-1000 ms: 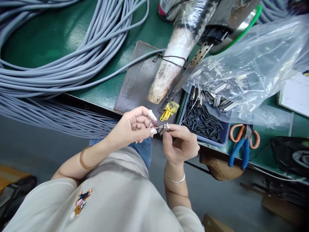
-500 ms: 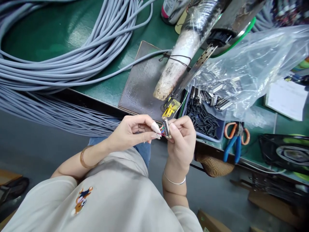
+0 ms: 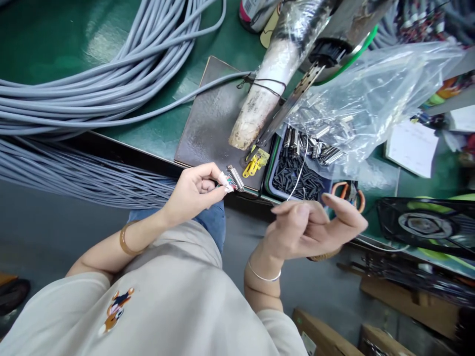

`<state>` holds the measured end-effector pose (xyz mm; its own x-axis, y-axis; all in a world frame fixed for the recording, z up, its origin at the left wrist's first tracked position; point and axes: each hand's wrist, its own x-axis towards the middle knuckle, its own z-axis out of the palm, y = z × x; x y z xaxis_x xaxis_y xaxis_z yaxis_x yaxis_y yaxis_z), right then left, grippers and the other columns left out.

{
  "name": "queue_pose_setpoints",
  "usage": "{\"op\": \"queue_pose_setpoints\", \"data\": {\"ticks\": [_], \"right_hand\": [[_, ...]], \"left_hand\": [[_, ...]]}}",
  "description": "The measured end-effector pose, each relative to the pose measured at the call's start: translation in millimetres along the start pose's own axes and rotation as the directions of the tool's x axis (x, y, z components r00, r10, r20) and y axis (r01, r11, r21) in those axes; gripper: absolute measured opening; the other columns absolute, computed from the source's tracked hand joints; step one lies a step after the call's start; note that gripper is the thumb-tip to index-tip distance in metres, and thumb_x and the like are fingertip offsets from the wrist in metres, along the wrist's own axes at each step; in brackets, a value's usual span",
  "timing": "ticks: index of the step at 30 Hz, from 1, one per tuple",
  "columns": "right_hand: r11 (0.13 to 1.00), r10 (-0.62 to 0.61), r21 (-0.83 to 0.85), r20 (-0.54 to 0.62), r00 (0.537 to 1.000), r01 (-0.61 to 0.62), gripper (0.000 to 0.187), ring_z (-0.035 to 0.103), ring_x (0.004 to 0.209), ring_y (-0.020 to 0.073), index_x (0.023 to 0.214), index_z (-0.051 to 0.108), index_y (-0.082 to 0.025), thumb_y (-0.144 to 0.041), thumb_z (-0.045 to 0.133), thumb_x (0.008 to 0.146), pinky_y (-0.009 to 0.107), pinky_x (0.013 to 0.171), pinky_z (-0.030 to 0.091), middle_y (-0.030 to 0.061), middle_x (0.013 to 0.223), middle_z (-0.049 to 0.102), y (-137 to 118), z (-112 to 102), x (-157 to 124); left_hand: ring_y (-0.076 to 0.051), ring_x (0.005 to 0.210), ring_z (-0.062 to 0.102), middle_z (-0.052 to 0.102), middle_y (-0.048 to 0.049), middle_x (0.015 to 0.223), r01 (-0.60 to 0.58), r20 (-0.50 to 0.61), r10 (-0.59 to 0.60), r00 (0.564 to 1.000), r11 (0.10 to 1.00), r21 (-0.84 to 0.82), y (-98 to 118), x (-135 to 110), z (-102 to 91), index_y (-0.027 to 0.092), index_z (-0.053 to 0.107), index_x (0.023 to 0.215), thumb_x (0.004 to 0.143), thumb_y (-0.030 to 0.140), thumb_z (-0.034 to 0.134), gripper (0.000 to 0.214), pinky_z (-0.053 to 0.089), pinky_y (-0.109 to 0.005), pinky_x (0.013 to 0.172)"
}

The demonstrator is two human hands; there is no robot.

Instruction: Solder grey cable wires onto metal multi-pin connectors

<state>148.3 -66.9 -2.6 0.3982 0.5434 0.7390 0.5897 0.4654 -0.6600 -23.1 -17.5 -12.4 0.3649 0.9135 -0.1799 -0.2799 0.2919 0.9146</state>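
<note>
My left hand [image 3: 198, 190] is closed, its finger and thumb pinching the coloured wires behind a D-sub connector [image 3: 235, 179]. The connector's metal face tilts up just past the fingertips, over the bench edge. To the right, my right hand [image 3: 302, 227] is raised in front of the bin, slightly blurred. Its thumb and forefinger are pinched at the end of a thin silvery solder wire [image 3: 299, 173], while another finger sticks out to the right. Yellow clips [image 3: 253, 166] lie on the dark plate [image 3: 204, 123] beyond the connector.
A soldering iron [image 3: 289, 111] slants over the plate beside a white, taped tube [image 3: 256, 94]. A bin [image 3: 272, 185] holds black sleeves and connectors, partly under a clear plastic bag [image 3: 386, 94]. Grey cable coils [image 3: 122, 84] lie left. Orange-handled pliers [image 3: 359, 200] and a fan [image 3: 423, 225] are right.
My right hand has let go of the connector and moved right to the solder wire. My left hand keeps the connector, now tilted differently. The whole view has shifted slightly.
</note>
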Motion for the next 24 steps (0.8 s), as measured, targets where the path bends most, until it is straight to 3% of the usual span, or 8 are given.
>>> {"op": "queue_pose_setpoints", "data": {"ticks": [3, 7, 11, 14, 17, 21, 24], "right_hand": [[0.995, 0.038, -0.093, 0.132, 0.99, -0.026, 0.024, 0.074, 0.06, 0.0124, 0.116, 0.068, -0.026, -0.014, 0.067, 0.095, 0.022, 0.051, 0.058, -0.0039, 0.085, 0.078, 5, 1, -7], [0.993, 0.048, -0.119, 0.332, 0.942, -0.008, 0.019, 0.081, 0.089, 0.0182, 0.103, 0.07, -0.024, -0.01, 0.072, 0.091, 0.029, 0.076, 0.068, 0.0012, 0.102, 0.082, 14, 3, -19], [0.994, 0.095, -0.089, 0.357, 0.929, -0.068, 0.035, 0.081, 0.092, 0.0164, 0.125, 0.066, -0.025, -0.01, 0.068, 0.093, 0.029, 0.082, 0.069, 0.003, 0.11, 0.081, 21, 2, -19], [0.988, 0.076, -0.154, 0.406, 0.911, -0.014, 0.045, 0.081, 0.099, 0.0192, 0.132, 0.063, -0.026, -0.016, 0.075, 0.09, 0.034, 0.093, 0.068, 0.0043, 0.114, 0.081, 22, -4, -13], [0.976, 0.031, -0.203, 0.489, 0.872, 0.079, 0.041, 0.081, 0.096, 0.0196, 0.125, 0.067, -0.025, -0.017, 0.079, 0.087, 0.039, 0.101, 0.066, 0.0007, 0.103, 0.083, 19, -10, -8], [0.978, 0.022, -0.185, 0.564, 0.826, 0.101, 0.029, 0.081, 0.099, 0.0204, 0.114, 0.069, -0.025, -0.014, 0.076, 0.089, 0.044, 0.106, 0.064, -0.0012, 0.099, 0.082, 17, -11, -8], [0.987, 0.023, -0.149, 0.51, 0.86, 0.062, 0.021, 0.081, 0.09, 0.0186, 0.105, 0.07, -0.025, -0.011, 0.072, 0.09, 0.043, 0.1, 0.067, -0.0026, 0.092, 0.081, 17, -9, -9]], "left_hand": [[-0.002, 0.04, 0.045, 0.064, 0.0013, 0.065, 0.036, -0.004, -0.036, 0.999, 0.999, -0.034, 3, 5, -0.5, 0.016, 0.06, 0.072, 0.07, 0.019, 0.083, 0.023, 0.034, -0.014, 0.036], [-0.002, 0.039, 0.043, 0.059, 0.0045, 0.057, 0.045, -0.022, -0.046, 0.999, 0.998, -0.037, 6, 12, 2.9, 0.016, 0.06, 0.071, 0.068, 0.016, 0.084, 0.024, 0.034, -0.014, 0.037], [-0.001, 0.04, 0.044, 0.059, 0.0054, 0.056, 0.028, -0.04, -0.03, 0.999, 0.998, -0.054, 8, 18, 6.5, 0.016, 0.059, 0.07, 0.065, 0.013, 0.085, 0.026, 0.032, -0.013, 0.038], [-0.001, 0.04, 0.044, 0.063, 0.0033, 0.061, 0.014, -0.079, -0.019, 0.997, 0.998, -0.054, 7, 21, 6.1, 0.016, 0.06, 0.069, 0.065, 0.012, 0.084, 0.025, 0.033, -0.013, 0.037], [-0.001, 0.039, 0.043, 0.066, 0.0021, 0.065, 0.022, -0.098, -0.025, 0.995, 0.999, -0.036, 6, 23, 4.7, 0.015, 0.061, 0.07, 0.064, 0.011, 0.083, 0.024, 0.033, -0.013, 0.036], [-0.001, 0.042, 0.045, 0.067, 0.0016, 0.068, 0.025, -0.091, -0.027, 0.995, 0.999, -0.023, 5, 25, 5.0, 0.016, 0.059, 0.07, 0.065, 0.011, 0.081, 0.023, 0.035, -0.013, 0.037], [-0.001, 0.041, 0.043, 0.065, 0.003, 0.063, 0.026, -0.096, -0.027, 0.995, 1.0, -0.01, 6, 25, 7.0, 0.016, 0.059, 0.07, 0.067, 0.012, 0.081, 0.022, 0.034, -0.013, 0.037]]}}
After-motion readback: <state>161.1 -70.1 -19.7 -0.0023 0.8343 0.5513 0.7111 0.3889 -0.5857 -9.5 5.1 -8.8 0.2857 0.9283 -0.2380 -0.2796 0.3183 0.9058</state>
